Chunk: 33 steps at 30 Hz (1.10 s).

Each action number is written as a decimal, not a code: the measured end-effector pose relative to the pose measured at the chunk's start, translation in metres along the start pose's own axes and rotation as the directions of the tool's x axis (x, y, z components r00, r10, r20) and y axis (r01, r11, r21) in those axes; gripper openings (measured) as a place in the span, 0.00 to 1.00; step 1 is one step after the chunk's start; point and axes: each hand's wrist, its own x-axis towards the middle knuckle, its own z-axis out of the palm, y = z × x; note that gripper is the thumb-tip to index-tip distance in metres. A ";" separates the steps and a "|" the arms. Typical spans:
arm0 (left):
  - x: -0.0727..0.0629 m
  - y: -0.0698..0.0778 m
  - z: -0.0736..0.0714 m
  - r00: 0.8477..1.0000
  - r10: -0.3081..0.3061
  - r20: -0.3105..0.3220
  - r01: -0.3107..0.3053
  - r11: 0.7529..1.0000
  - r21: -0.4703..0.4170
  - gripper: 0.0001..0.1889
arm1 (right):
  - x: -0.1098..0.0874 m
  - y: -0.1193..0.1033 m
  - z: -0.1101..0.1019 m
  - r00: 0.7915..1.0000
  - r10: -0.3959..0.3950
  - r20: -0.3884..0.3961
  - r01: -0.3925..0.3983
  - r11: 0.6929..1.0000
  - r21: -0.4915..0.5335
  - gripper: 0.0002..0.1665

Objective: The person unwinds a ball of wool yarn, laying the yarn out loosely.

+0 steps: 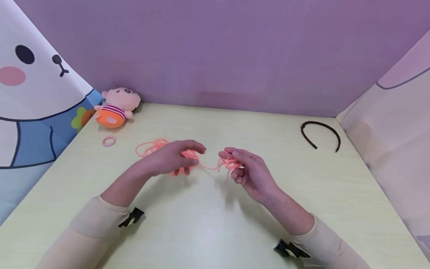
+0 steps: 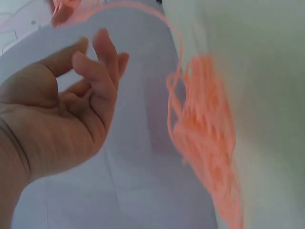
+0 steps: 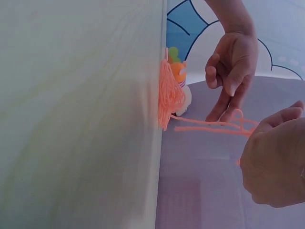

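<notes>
A loose heap of coral-pink yarn (image 1: 152,146) lies on the table left of the middle, partly covered by my left hand (image 1: 171,157) in the head view. That hand hovers over the heap with its fingers loosely bent and nothing between them, as the left wrist view shows beside the yarn (image 2: 207,129). My right hand (image 1: 253,172) pinches a small looped bundle of the same yarn (image 1: 231,163) between thumb and fingers, raised over the table. One strand (image 1: 209,168) runs from this bundle back to the heap. In the right wrist view the strand stretches out from the heap (image 3: 170,95).
A plush doll (image 1: 115,106) in orange and stripes sits at the back left corner, with a pink ring (image 1: 109,141) in front of it. At the back right lies a dark curved headband (image 1: 320,124). A purple backdrop (image 1: 235,56) rises behind the table (image 1: 208,231).
</notes>
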 end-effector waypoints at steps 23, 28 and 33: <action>0.000 0.006 0.018 0.996 0.021 0.084 -0.010 0.991 -0.134 0.06 | -0.003 -0.002 0.000 0.991 -0.027 0.135 0.011 0.993 0.120 0.23; 0.001 0.006 0.025 0.999 0.011 0.030 -0.010 0.999 -0.031 0.17 | -0.004 -0.002 -0.001 0.986 -0.034 0.161 0.013 0.991 0.131 0.24; 0.001 0.005 0.030 0.985 0.042 0.167 -0.034 0.998 -0.050 0.18 | -0.004 -0.002 -0.001 0.981 -0.040 0.190 0.012 0.989 0.147 0.25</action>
